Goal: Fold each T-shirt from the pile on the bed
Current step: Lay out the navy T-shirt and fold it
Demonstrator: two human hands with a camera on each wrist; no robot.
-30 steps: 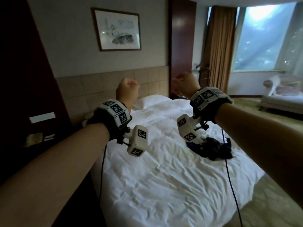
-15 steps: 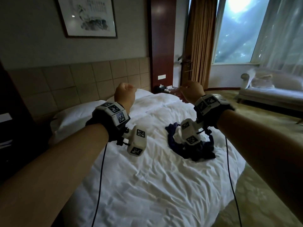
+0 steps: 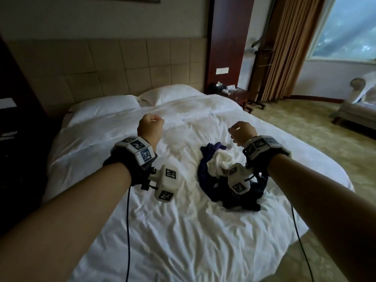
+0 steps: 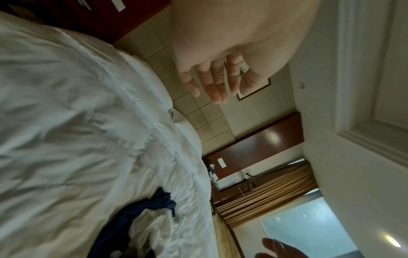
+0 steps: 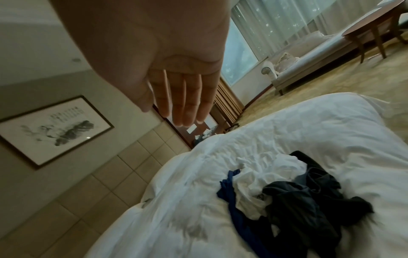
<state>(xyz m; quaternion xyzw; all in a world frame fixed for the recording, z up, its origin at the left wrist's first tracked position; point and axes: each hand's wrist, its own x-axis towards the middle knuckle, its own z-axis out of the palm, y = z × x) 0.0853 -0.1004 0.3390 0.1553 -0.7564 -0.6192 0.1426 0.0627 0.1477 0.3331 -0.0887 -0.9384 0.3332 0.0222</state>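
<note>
Crumpling soft shirt pile (image 3: 227, 176), rumpled white bed (image 3: 173, 231)

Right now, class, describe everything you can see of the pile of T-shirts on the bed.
The pile of T-shirts is a crumpled, unfolded heap of soft fabric: a blue one at one edge, a white one bunched in the middle, dark grey or black ones at the other. It lies on the wrinkled white duvet. Neither hand touches it.
</note>
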